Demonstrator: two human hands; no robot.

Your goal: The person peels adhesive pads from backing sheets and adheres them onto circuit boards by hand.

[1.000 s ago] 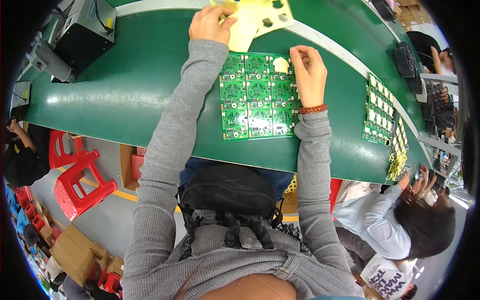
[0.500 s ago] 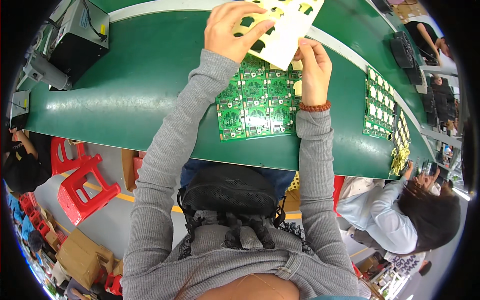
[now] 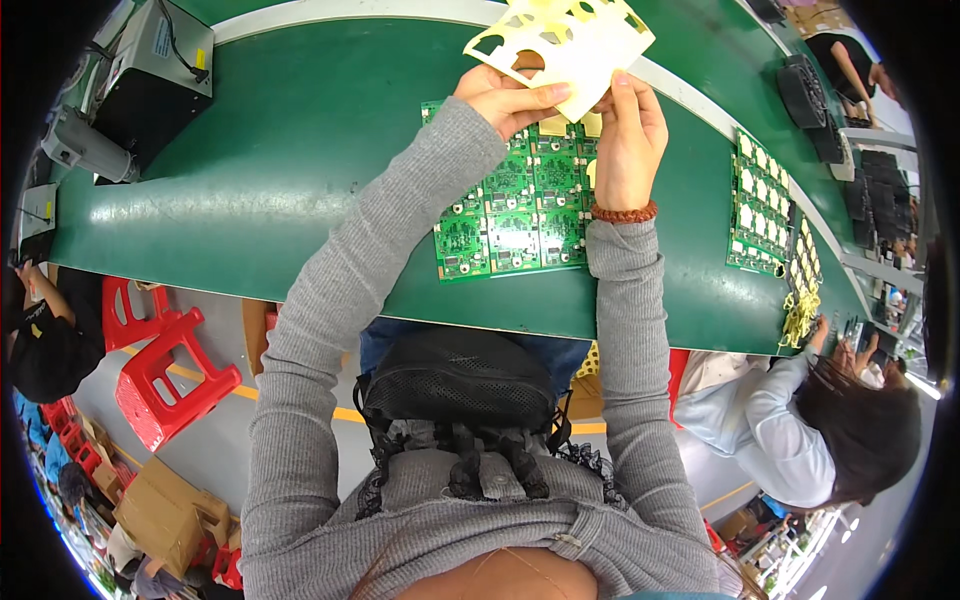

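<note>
Both hands' fingers pinch yellow sheet (image 3: 565, 40) edge | above circuit panel (image 3: 510, 215)

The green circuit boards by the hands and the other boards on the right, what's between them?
In the head view, only bare green table lies between the near circuit boards and the far boards.

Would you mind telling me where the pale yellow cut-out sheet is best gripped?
Probably along its near solid edge, from below, where the left hand and right hand pinch the yellow sheet; its middle is full of holes.
</note>
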